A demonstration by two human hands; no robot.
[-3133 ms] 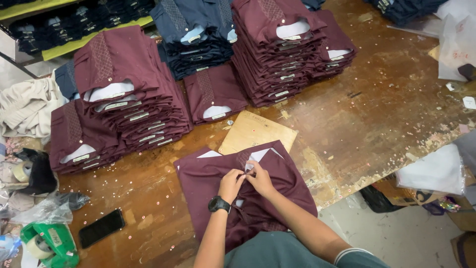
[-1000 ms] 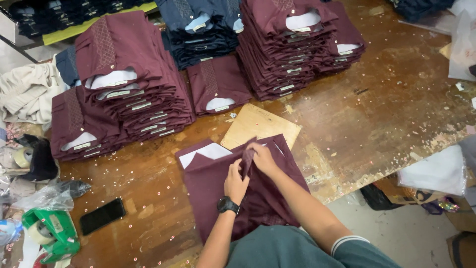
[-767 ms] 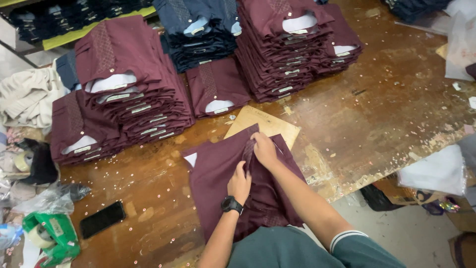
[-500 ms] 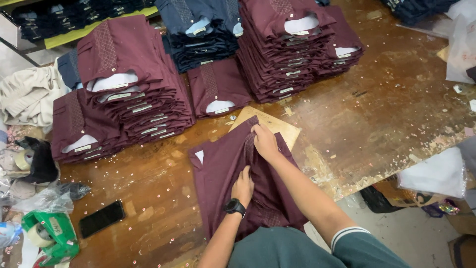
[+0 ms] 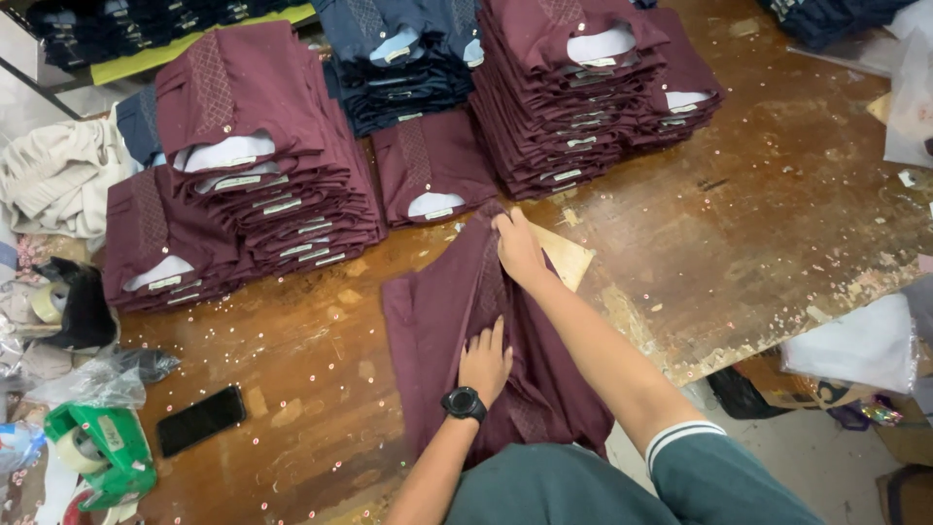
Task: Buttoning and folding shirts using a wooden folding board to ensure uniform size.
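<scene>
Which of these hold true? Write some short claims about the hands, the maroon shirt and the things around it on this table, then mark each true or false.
1. The left hand lies flat on the maroon shirt. True.
2. The right hand rests on the black phone. False: it is at the shirt's far end; the phone lies apart, toward the table's left side.
3. A black watch sits on the left wrist. True.
4. The green tape dispenser stands on a shirt stack. False: it sits at the table's near left corner.
5. A navy stack lies between maroon stacks. True.
</scene>
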